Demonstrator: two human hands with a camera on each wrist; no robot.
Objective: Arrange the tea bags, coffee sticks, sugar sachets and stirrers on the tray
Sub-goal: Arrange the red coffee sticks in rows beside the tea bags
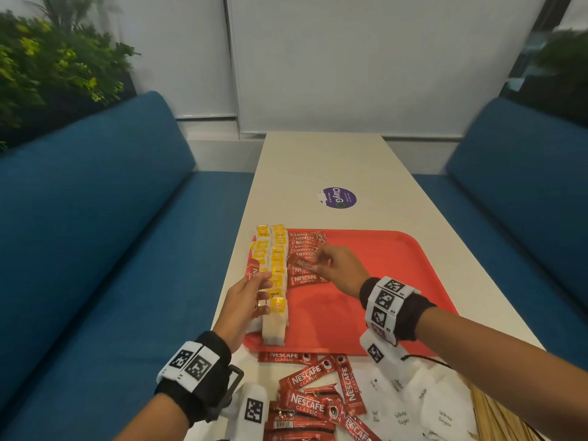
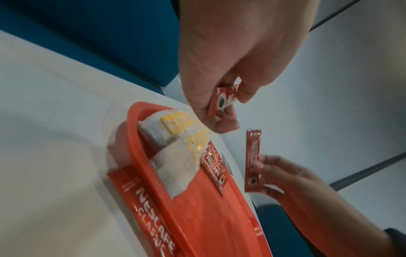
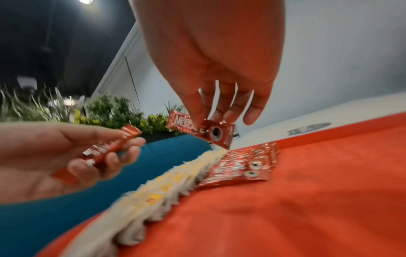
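Nearest you, at six o'clock on the worktop point(image 1: 318, 160), loose coffee sticks point(image 1: 305, 404), sugar sachets point(image 1: 442, 416) and stirrers point(image 1: 496, 415) are lying off the tray point(image 1: 375, 265). Your left hand point(image 1: 245, 300) is curling round one coffee stick point(image 1: 252, 269) at nine o'clock of the tray. Farther out, your right hand point(image 1: 340, 265) is pinching another stick point(image 3: 201, 129) above the laid row of sticks point(image 1: 305, 249), beside the tea bags point(image 1: 276, 272) lining the tray's nine o'clock edge.

Looked like an office lounge or café booth: blue upholstered benches point(image 1: 95, 192) flanking a long white table point(image 1: 321, 163), planter greenery point(image 1: 47, 65) upper left.
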